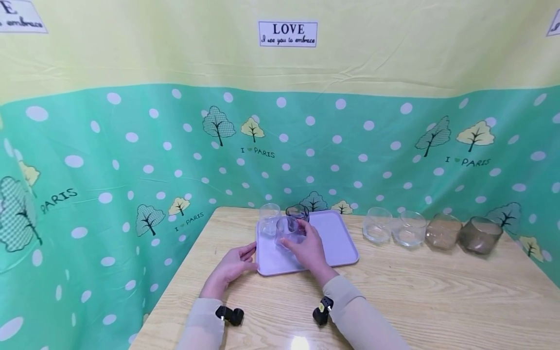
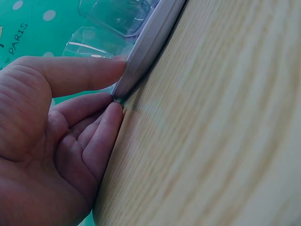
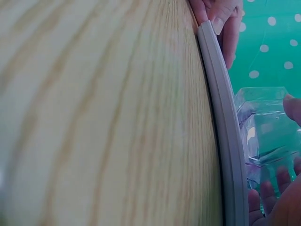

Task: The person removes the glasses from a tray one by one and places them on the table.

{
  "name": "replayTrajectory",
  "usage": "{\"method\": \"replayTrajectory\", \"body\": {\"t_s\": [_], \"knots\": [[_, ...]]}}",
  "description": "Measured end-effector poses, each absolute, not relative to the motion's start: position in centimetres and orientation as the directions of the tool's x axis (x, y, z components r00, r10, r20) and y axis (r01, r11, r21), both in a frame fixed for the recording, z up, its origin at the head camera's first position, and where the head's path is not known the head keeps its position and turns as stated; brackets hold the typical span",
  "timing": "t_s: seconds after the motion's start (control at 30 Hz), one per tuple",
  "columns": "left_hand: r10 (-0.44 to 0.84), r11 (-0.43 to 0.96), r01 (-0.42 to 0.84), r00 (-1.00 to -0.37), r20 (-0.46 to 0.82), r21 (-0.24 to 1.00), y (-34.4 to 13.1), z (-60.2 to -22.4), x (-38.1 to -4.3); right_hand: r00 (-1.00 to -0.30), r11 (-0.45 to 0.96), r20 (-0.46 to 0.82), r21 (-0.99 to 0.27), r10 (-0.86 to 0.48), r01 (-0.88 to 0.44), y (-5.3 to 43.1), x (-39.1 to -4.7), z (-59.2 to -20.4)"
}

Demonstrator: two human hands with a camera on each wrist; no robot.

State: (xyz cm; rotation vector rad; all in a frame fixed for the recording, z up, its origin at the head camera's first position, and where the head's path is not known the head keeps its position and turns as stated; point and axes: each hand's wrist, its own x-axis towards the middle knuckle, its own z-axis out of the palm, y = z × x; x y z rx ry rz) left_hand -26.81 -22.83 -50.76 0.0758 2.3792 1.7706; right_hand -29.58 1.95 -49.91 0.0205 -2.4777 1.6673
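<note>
Your left grip [image 1: 234, 266] pinches the edge of the tray [image 1: 334, 238], likely steadying it. Your right grip [image 1: 309, 247], part-closed, curls round a glass [image 1: 284, 228], probably for control.

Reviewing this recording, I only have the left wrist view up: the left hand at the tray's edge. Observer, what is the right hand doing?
Observer: In the head view, the right hand holds a glass at the tray.

Reviewer: Are any glasses off the tray?

Observer: Yes, four glasses stand in a row on the table, to the right of the tray.

Reviewer: Which of those four looks darkest?

Observer: The rightmost glass; it has a dark brownish tint.
</note>
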Motion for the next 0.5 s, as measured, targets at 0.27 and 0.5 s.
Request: {"method": "replayTrajectory", "body": {"t_s": [0.27, 0.5], "knots": [[0.156, 0.294, -0.055, -0.982, -0.105, 0.954, -22.74, -50.82, -26.96, -0.989, 0.375, 0.128, -0.923, 0.077, -0.091, 2.29, -29.52, -49.84], [0.147, 0.297, -0.068, -0.982, -0.116, 0.952, -22.80, -50.83, -26.77, -0.987, 0.341, 0.136, -0.935, 0.084, -0.099, 2.18, -29.48, -49.83]]}}
